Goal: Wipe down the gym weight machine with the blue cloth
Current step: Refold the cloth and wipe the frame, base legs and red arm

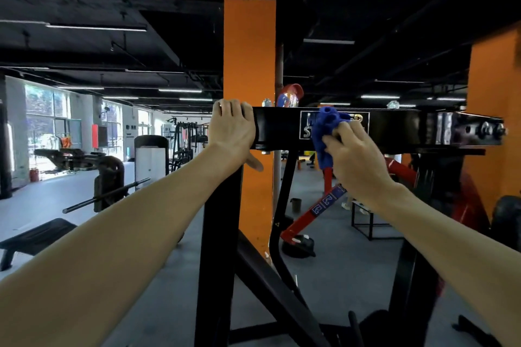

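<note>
So the thing that matters here is the black crossbeam (394, 128) of the weight machine. It runs flat across the middle of the frame, long axis left to right, from the upright post (218, 234) at center out to the bolted end at the far right.

The right hand (356, 160) has the blue cloth (327, 132) bunched up and pinched between thumb and curled fingers, pressed against the beam's front face right on top of the white-lettered logo plate (358, 118). That's just right of center. The left hand (232, 128) is parked on the beam's left end, fingers together and hooked over the top edge, thumb underneath, apparently just bracing.

Most of the unwiped-looking length lies to the right of the cloth, toward the shiny bolts (486, 129). Best guess, the next stroke slides sideways along the beam that way, and the right hand is obviously the one to do it since the cloth's already in it. The left stays put as the anchor.
</note>
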